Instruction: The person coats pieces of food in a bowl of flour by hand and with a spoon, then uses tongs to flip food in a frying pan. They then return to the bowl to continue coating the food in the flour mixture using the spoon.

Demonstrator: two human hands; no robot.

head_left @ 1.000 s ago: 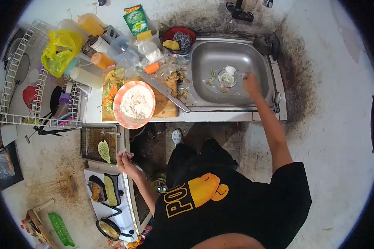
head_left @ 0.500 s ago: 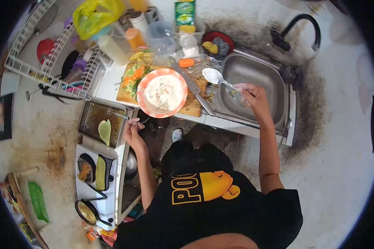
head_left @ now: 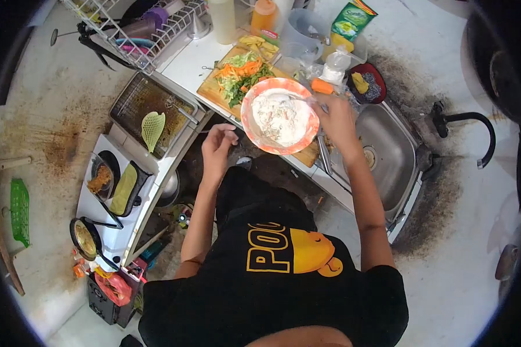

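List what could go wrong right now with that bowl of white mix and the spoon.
1. The orange-rimmed bowl sits on the near edge of the cutting board and seems to overhang the counter edge; a firm stir might tip it.
2. The left hand hovers off the bowl, so nothing steadies it while the right hand works the spoon.
3. A knife lies beside the right wrist.

The person wears a black short-sleeved T-shirt [head_left: 272, 289]. Across it runs a print: large yellow outlined block letters [head_left: 267, 255] reading "PO", with a third letter partly covered, and to the right of them a rounded orange-yellow cartoon figure [head_left: 314, 253] with a small curl at its lower right. Both forearms are bare below the sleeves. The legs are clad in black trousers [head_left: 255, 194].
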